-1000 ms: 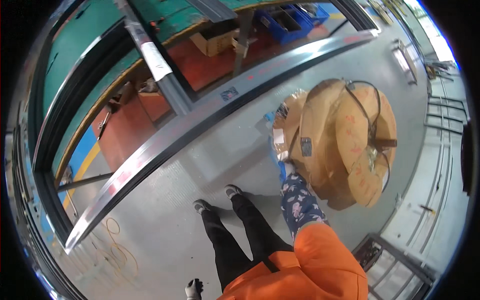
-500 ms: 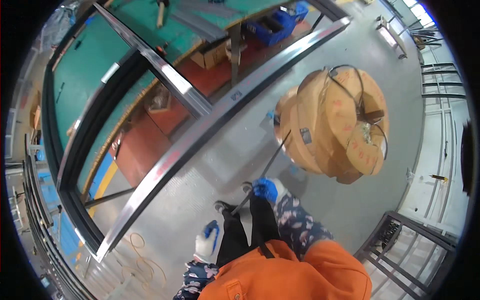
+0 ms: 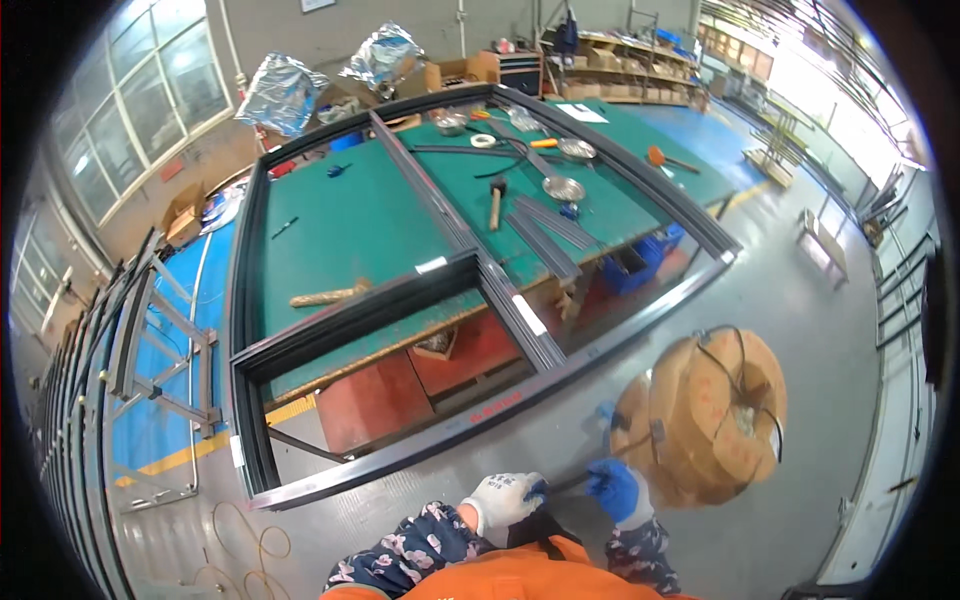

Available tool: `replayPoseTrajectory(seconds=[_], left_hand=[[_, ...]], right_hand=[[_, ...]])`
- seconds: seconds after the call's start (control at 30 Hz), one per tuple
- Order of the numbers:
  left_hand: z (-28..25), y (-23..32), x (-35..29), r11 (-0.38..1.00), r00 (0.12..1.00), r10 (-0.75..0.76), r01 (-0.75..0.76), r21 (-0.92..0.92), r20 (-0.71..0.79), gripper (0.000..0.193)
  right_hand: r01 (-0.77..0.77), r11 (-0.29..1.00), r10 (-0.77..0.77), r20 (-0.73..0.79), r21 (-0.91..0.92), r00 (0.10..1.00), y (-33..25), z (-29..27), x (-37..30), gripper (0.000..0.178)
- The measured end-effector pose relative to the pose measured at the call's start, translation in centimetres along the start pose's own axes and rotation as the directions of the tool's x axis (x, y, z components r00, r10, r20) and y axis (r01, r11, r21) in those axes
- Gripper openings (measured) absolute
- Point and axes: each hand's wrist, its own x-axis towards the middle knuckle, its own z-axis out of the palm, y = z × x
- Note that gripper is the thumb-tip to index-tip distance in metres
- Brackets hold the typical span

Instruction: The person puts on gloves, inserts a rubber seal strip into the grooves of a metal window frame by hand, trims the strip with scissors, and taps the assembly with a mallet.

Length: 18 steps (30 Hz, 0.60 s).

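Observation:
A dark flexible strip (image 3: 570, 483) stretches between my hands, low in front of my body. My left hand (image 3: 505, 500), in a white glove with blue fingertips, closes on one part of it. To its right, my right hand (image 3: 616, 490), its glove blue over the fingers, grips the strip beside the big coil (image 3: 690, 420) wrapped in brown paper. Beyond my hands, a large dark window frame (image 3: 470, 418) lies on the green worktable (image 3: 350, 220), its near side jutting past the table edge.
On the table are a hammer (image 3: 496, 203), a mallet (image 3: 672, 160), metal bowls (image 3: 564, 188) and grey profiles (image 3: 545, 240). A blue crate (image 3: 640, 262) stands under it. A thin yellowish hose (image 3: 262, 545) lies on the floor at left; a rack of long profiles (image 3: 75, 400) stands beyond.
My view has lifted toward the table. My left hand has come from hanging apart at my side to the strip. My right hand, still gripping it, is nearer the coil.

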Motion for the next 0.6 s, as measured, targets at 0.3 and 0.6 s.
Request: replayPoseTrajectory(seconds=[0.3,0.6], left_hand=[[-17.4,1.6,2.5,0.716,0.954,0.255,-0.078,0.694,-0.156,0.028],[-16.4,-7.3,8.2,0.19,0.502,-0.548,-0.704,-0.684,-0.669,0.029]], right_hand=[[0.647,0.647,-0.423,0.515,-0.405,0.745,-9.5,1.1,15.7,0.032],[0.429,0.885,-0.347,0.357,-0.182,0.867,-12.9,8.8,29.4,0.024]])
